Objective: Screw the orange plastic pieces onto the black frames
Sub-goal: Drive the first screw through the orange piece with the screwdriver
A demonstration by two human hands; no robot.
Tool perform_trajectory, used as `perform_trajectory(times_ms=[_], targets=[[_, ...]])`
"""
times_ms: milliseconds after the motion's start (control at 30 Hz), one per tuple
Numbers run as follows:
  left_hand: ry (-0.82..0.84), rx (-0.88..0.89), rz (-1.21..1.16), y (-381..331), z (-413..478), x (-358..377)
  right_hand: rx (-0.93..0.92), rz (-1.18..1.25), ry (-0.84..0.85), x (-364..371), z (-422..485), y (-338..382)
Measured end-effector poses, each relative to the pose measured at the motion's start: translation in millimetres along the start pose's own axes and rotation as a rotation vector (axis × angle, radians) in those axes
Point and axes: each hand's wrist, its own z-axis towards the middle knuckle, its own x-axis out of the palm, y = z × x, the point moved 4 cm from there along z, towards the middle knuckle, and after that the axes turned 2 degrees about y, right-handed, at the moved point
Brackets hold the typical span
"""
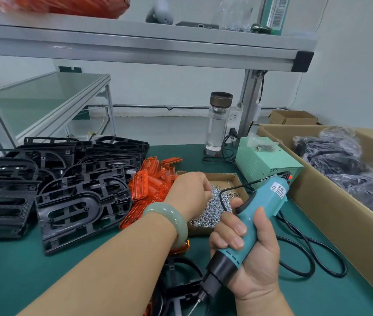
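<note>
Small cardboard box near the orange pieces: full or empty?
Far from empty: silver screws heap across the cardboard box; the left hand dips into them.

Dark green matted workbench top (9, 270) beneath a grey aluminium-profile overhead shelf (135, 45), which is carried by a square aluminium upright post (248, 103). Left of the post, across a pale grey floor (158, 126), stands a second aluminium-framed bench with a green top (51, 92). Behind the post are plain white walls (169, 85), with a thin grey conduit (158, 106) near their base. A white socket strip (233, 117) sits just beside the post. Lighting is even and diffuse.
</note>
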Motion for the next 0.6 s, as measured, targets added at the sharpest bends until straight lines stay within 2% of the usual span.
perform_trajectory(times_ms=[100,200,600], targets=[[-0.005,-0.053,-0.164,3,0,-2,-0.01,-0.023,-0.014,0,1,1],[-0.027,-0.068,-0.215,4,-1,-7,-0.013,-0.033,-0.019,0,1,1],[-0.235,-0.166,-0.772,27,-58,-47,-0.049,-0.036,-0.001,2,3,3]])
